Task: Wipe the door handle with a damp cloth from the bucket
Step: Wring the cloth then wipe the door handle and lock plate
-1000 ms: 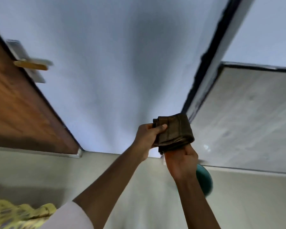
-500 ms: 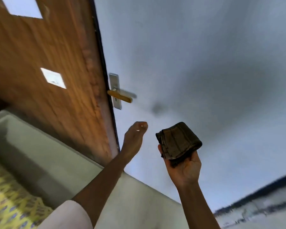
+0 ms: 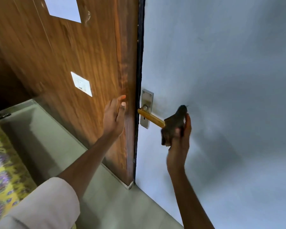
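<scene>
A gold lever door handle (image 3: 151,117) sticks out from a steel backplate (image 3: 147,99) on the pale blue door face (image 3: 221,80). My right hand (image 3: 180,139) grips a folded dark brown cloth (image 3: 173,124), and the cloth covers the outer tip of the lever. My left hand (image 3: 114,116) is raised with fingers apart, close to the brown wooden panel (image 3: 89,63) just left of the handle, holding nothing. No bucket is in view.
A black strip (image 3: 139,63) runs between the wooden panel and the blue face. A white switch plate (image 3: 82,84) sits on the wood. The grey-green floor (image 3: 106,204) lies below, and a yellow patterned fabric (image 3: 0,162) lies at the far left.
The view swung from the floor to the door. My left hand let go of the cloth and rose toward the door edge. My right hand carried the cloth onto the handle's tip.
</scene>
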